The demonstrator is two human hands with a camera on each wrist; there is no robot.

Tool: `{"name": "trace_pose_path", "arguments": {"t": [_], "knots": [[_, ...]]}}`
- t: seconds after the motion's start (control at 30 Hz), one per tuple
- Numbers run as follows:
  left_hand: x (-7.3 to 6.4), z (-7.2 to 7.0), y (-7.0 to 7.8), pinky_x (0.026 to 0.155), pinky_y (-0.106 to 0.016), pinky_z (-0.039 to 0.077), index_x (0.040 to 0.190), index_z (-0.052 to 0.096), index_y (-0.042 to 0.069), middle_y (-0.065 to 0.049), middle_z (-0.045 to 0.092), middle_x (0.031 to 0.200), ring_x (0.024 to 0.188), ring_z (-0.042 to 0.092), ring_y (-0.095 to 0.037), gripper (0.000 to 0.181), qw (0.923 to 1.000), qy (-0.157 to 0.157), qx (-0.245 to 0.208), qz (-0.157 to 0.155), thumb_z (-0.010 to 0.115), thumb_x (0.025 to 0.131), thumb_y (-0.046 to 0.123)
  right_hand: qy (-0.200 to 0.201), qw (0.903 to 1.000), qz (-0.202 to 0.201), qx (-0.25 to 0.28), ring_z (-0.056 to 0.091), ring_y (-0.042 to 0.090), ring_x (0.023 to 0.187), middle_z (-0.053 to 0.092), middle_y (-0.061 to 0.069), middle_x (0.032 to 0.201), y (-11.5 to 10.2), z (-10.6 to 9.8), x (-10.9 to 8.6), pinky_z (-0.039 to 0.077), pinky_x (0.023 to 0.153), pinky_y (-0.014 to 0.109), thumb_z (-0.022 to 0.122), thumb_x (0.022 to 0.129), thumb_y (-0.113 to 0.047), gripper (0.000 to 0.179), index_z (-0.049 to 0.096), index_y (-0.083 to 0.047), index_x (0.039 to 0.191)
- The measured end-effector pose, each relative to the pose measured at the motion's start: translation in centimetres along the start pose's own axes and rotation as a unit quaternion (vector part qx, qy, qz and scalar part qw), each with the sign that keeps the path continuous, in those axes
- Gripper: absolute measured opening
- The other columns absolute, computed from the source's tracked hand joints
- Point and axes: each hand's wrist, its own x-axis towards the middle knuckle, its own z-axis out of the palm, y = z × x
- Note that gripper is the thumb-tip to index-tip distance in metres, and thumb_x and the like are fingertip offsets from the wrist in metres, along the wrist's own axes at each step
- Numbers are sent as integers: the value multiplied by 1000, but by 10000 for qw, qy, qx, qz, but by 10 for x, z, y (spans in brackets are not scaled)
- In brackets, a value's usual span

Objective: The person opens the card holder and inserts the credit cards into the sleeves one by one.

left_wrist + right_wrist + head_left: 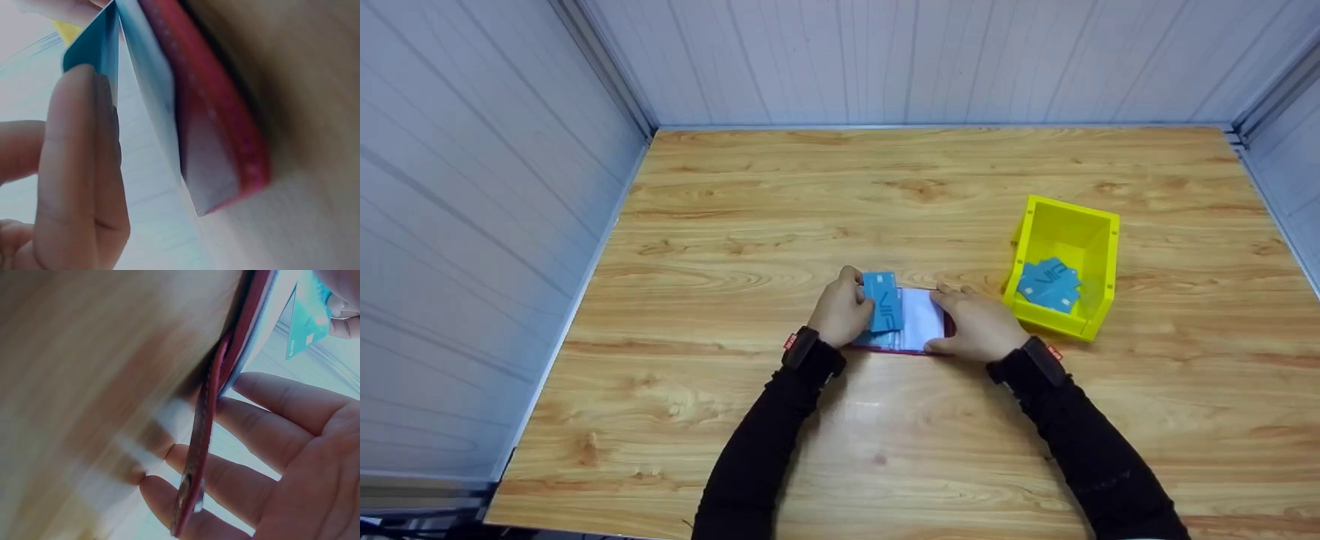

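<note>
While left hand (pixel 838 309) pinches card (pixel 885 301), likely light, stiff, best edge-held, right hand (pixel 981 324), fingers apart, touches wallet (pixel 921 321) inside table's (pixel 735 225) edges.

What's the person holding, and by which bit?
The left hand pinches a blue card by its left edge. The right hand rests on the right end of the red-edged holder.

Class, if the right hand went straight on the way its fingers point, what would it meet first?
Probably the blue card pinched in the left hand, across the white page; depth is unclear.
</note>
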Motion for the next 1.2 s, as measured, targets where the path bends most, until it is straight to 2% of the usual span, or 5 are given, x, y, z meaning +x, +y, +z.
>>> {"name": "trace_pose_path", "arguments": {"t": [0.2, 0.57, 0.83, 1.1, 1.2], "knots": [[-1, 4, 0, 53, -23, 33, 114, 48, -1, 5, 45, 66, 56, 43, -10, 24, 9997, -63, 168, 151, 55, 91, 2, 4, 10000, -21, -4, 38, 40, 141, 41, 19, 152, -1, -1, -1, 27, 118, 54, 78, 77, -50, 90, 45, -2, 145], [-2, 6, 1, 58, -22, 41, 122, 49, -3, 2, 54, 74, 61, 52, -10, 34, 9977, -660, 80, -135, 55, 89, 1, -48, 10000, 19, -17, 36, 41, 142, 40, 18, 153, -1, -2, -1, 25, 119, 54, 77, 77, -52, 91, 44, -2, 146], [2, 10, 6, 59, -22, 38, 125, 53, -6, 2, 52, 73, 62, 49, -10, 36, 9966, -694, 447, -10, 55, 89, 3, -142, 9999, 21, 8, 34, 40, 143, 38, 17, 155, -2, -2, 0, 26, 118, 55, 80, 72, -54, 98, 43, -2, 147], [9, 18, 14, 75, -31, 51, 118, 58, -6, -3, 58, 84, 76, 55, -16, 34, 9945, -592, 864, -69, 58, 86, 5, -69, 10000, -44, 22, 37, 41, 141, 40, 19, 153, -2, -2, 0, 24, 119, 54, 82, 71, -50, 98, 43, 0, 146], [10, 21, 16, 74, -31, 51, 119, 58, -5, -3, 58, 84, 76, 55, -16, 34, 9939, -573, 940, -48, 59, 86, 5, -59, 10000, -60, 35, 38, 42, 140, 41, 19, 153, -2, -2, 0, 23, 120, 54, 83, 71, -49, 99, 42, 0, 146]]}}
